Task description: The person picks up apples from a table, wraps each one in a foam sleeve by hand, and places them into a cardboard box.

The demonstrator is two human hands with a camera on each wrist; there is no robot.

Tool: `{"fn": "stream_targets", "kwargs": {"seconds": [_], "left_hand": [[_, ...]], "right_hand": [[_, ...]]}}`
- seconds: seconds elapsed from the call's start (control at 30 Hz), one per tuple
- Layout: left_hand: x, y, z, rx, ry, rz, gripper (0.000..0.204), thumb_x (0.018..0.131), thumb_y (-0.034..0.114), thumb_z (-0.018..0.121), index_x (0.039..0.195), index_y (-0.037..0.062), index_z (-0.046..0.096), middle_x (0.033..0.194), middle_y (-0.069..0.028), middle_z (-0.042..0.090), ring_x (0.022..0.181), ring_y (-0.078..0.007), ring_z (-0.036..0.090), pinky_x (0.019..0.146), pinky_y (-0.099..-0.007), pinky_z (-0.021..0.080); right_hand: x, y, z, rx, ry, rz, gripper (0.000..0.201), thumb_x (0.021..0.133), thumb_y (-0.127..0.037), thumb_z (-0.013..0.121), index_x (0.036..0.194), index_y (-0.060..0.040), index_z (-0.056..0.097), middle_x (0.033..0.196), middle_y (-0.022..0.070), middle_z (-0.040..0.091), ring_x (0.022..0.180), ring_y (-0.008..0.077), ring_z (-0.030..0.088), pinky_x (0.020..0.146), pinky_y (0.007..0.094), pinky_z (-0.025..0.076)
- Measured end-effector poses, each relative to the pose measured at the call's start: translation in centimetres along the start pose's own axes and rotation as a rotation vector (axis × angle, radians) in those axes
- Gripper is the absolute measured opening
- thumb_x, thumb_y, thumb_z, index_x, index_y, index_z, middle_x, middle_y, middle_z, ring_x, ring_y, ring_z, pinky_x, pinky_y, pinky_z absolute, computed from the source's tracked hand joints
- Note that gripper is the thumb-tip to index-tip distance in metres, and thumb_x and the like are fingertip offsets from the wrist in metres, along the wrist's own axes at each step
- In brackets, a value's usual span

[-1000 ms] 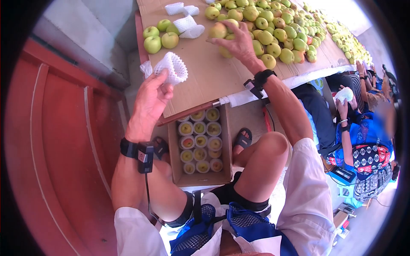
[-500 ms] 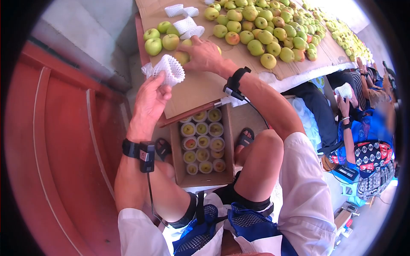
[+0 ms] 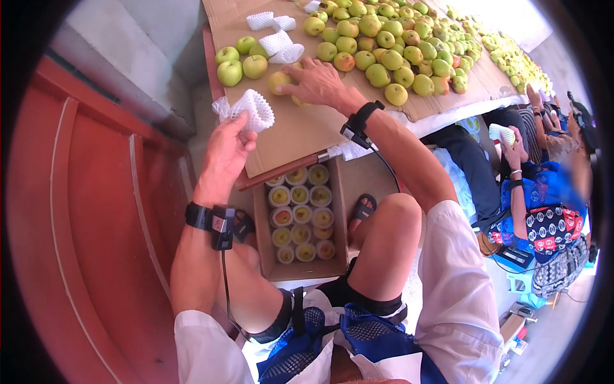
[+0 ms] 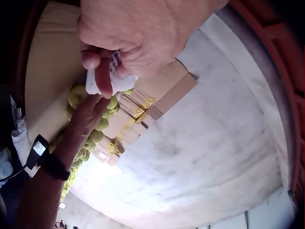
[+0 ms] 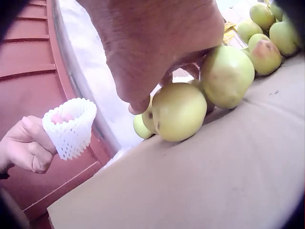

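My left hand [image 3: 227, 150] pinches a white foam net sleeve [image 3: 256, 110], its mouth open toward the table. In the right wrist view the sleeve [image 5: 70, 128] stands wide and hollow, with fingertips inside it. Over the cardboard-covered table [image 3: 291, 137], my right hand [image 3: 320, 84] curls its fingers about a yellow-green apple [image 3: 279, 82]. Two more apples, a front one [image 5: 178, 112] and a blushed one [image 5: 227, 77], lie under and beside that palm. Part of the grip is hidden behind these apples.
Several green apples [image 3: 229, 73] and spare foam sleeves [image 3: 276, 42] lie at the table's left. A large apple heap [image 3: 390, 57] spreads rightward. Below the table edge stands a carton [image 3: 300, 269] of sleeved apples. Another person [image 3: 543, 185] sits at right, holding a sleeve.
My right hand has moved left from the heap with apples to a spot beside the green apples and the foam sleeves. The left hand keeps the sleeve nearly in place.
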State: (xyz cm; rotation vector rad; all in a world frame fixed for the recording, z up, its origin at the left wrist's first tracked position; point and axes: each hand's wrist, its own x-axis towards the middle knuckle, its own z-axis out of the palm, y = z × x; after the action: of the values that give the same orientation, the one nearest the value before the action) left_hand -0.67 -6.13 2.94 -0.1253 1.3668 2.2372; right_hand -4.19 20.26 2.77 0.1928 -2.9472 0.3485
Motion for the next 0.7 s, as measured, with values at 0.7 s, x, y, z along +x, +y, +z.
{"fn": "stream_targets", "kwargs": {"seconds": [0.7], "left_hand": [[-1.3,0.4,1.7,0.006,-0.046,0.022,0.018,0.102,0.019,0.065,0.115,0.0069,0.064,0.096,0.0005,0.066,0.07,-0.0092,0.057,0.057,-0.0229,0.041]], "right_hand": [[2.0,12.6,-7.8,0.145,0.439,0.049,0.057,0.097,-0.051,0.061,0.139,-0.012,0.06,0.126,0.0216,0.066,0.118,0.0356,0.064,0.101,0.0437,0.049]]}}
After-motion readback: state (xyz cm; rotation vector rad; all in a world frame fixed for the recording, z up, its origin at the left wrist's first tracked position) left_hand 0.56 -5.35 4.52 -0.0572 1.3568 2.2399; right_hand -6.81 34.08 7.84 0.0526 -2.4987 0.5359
